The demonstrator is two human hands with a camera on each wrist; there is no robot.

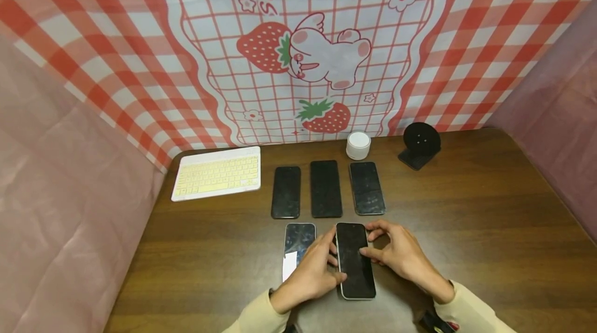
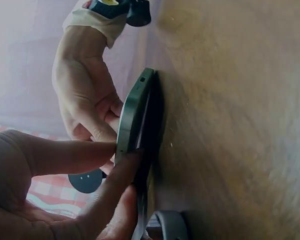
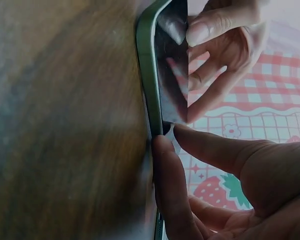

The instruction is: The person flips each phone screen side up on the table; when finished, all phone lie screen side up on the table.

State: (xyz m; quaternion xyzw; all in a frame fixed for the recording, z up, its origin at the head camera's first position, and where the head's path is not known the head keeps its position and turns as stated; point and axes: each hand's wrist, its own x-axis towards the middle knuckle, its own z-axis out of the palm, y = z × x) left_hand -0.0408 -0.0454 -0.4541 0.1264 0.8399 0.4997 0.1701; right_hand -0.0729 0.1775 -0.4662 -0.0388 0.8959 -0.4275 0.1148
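Observation:
A smartphone [image 1: 356, 276] with a dark screen and a pale green frame is held face up near the table's front. My left hand [image 1: 312, 273] grips its left side, thumb on the near left edge; in the left wrist view, fingers reach underneath the green frame [image 2: 134, 107]. My right hand [image 1: 401, 252] pinches the right edge, thumb over the screen and index finger against the frame [image 3: 149, 75] in the right wrist view. Just left lies another phone [image 1: 299, 237], a white patch on its lower part, partly covered by my left hand.
Behind, three dark phones lie in a row: left [image 1: 286, 192], middle [image 1: 326, 188] and right [image 1: 367, 188]. A white keyboard [image 1: 216, 173] with yellow keys lies at the back left. A white cylinder [image 1: 358, 145] and a black round stand [image 1: 421, 142] stand by the checked cloth [image 1: 205, 89].

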